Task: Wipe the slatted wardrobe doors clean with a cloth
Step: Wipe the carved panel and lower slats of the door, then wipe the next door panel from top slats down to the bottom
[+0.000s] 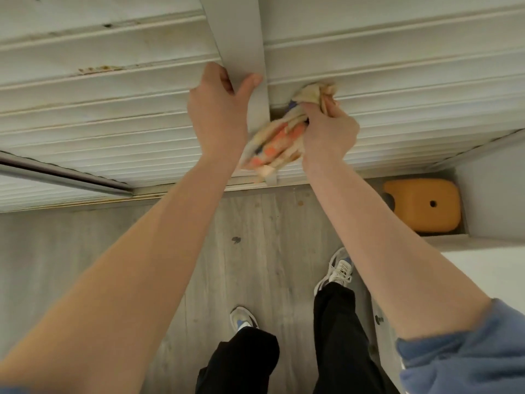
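Note:
White slatted wardrobe doors [113,115] fill the upper half of the view, with brown stains on the left slats. A plain vertical stile [244,38] divides the left panel from the right panel [397,81]. My left hand [218,109] grips the stile's edge, thumb on its front. My right hand [329,132] is closed on a bunched beige cloth with orange and blue patches [279,140], pressing its top end against the slats just right of the stile. The cloth is blurred.
A sliding door track [65,174] runs along the bottom left. An orange plastic stool [423,206] sits in a gap at the right, beside a white cabinet [488,194]. Grey wood floor [142,251] lies below, with my two shoes on it.

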